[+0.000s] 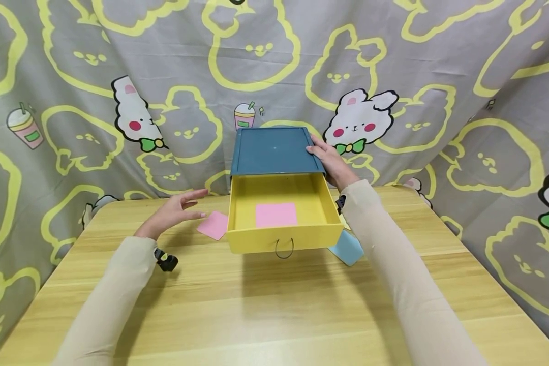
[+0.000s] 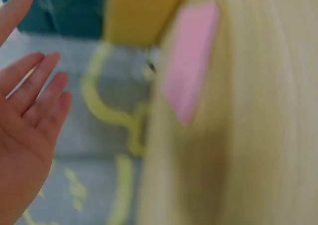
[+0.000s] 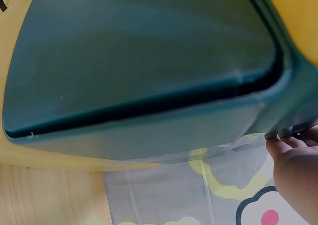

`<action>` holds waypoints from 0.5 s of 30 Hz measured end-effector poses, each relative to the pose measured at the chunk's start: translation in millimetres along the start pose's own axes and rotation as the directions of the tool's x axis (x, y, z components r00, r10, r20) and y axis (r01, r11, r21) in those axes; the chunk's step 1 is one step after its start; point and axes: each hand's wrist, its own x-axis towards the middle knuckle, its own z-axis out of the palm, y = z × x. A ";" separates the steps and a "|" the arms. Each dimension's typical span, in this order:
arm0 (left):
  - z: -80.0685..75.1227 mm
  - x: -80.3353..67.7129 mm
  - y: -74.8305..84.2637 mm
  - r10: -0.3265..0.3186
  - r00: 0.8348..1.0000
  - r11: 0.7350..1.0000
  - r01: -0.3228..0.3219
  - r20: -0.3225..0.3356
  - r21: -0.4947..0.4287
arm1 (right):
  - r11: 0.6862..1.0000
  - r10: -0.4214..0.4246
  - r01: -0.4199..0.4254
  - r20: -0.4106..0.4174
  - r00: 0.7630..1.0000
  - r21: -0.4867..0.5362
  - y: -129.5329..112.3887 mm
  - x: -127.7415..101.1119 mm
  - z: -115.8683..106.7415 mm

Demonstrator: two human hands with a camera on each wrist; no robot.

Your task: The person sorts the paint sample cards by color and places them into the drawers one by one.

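Observation:
A small storage box with a dark blue casing (image 1: 274, 150) stands near the back of the table, its yellow drawer (image 1: 283, 240) pulled out toward me. Inside the drawer lies a flat pink square (image 1: 276, 214). My right hand (image 1: 330, 160) grips the casing by its right side, thumb over the top edge; in the right wrist view, fingertips (image 3: 284, 144) reach its far edge. Left of the box, my left hand (image 1: 171, 213) hovers with fingers extended and holds nothing. Close by its fingertips, another pink square piece (image 1: 213, 225) rests on the table.
To the right of the drawer, a light blue square piece (image 1: 347, 248) lies on the wooden table (image 1: 274, 315), with part of a yellow piece (image 1: 344, 222) showing beside it. A grey curtain (image 1: 178, 66) with cartoon prints hangs behind the table and along its sides.

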 end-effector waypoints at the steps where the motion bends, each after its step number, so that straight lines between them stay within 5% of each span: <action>1: -1.7 1.5 -8.3 -0.020 1.000 1.000 0.019 0.022 0.011 | 1.000 -0.001 0.001 0.002 1.000 -0.005 0.2 0.3 0.0; 7: -7.6 8.9 -42.5 -0.072 0.983 0.995 0.060 0.168 0.074 | 1.000 -0.004 0.004 0.002 1.000 -0.022 0.0 -0.3 0.3; 15: -3.6 19.2 -54.5 -0.088 0.945 0.992 0.055 0.316 0.112 | 1.000 0.017 -0.017 -0.010 1.000 -0.008 -0.6 -1.2 0.9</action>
